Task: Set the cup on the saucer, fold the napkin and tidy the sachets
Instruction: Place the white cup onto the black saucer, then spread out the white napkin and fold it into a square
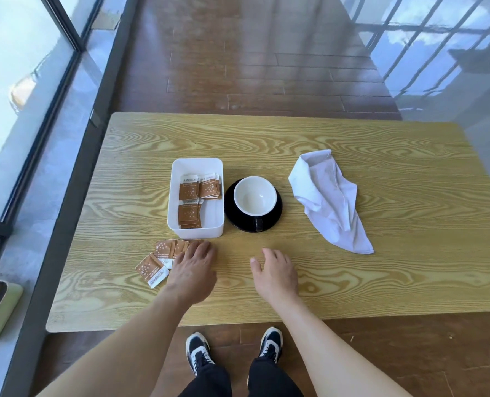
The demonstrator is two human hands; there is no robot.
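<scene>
**Two bare hands over a wooden table with sachets, a cup on its saucer and a crumpled napkin**

Seen from above, from the person's own head. A pale wood-grain table (352, 282) fills the middle of the view, with dark floorboards beyond it and tall windows on the left.

Near the front left of the table lie a few loose sachets (152, 270), brown and white, overlapping one another. The left hand (193, 272) rests palm down right beside them, its fingers (203, 247) spread loosely and lying over the edge of the nearest sachets. It grips nothing that can be seen.

Just behind those sachets stands a white rectangular tray (195, 230). Inside it lie more sachets in three small stacks (192, 200).

Touching the tray's right side is a black saucer (275, 216). A cup (255, 196), white inside and empty, already sits on it, its dark handle pointing toward the person.

In front of the saucer hovers the right hand (276, 275), palm down, fingers loosely apart and holding nothing.

Farther right, well apart from the saucer, a white cloth napkin (329, 199) lies crumpled and unfolded.

At the bottom, below the table's edge, two dark trainers (271, 343) stand on the floor.
</scene>
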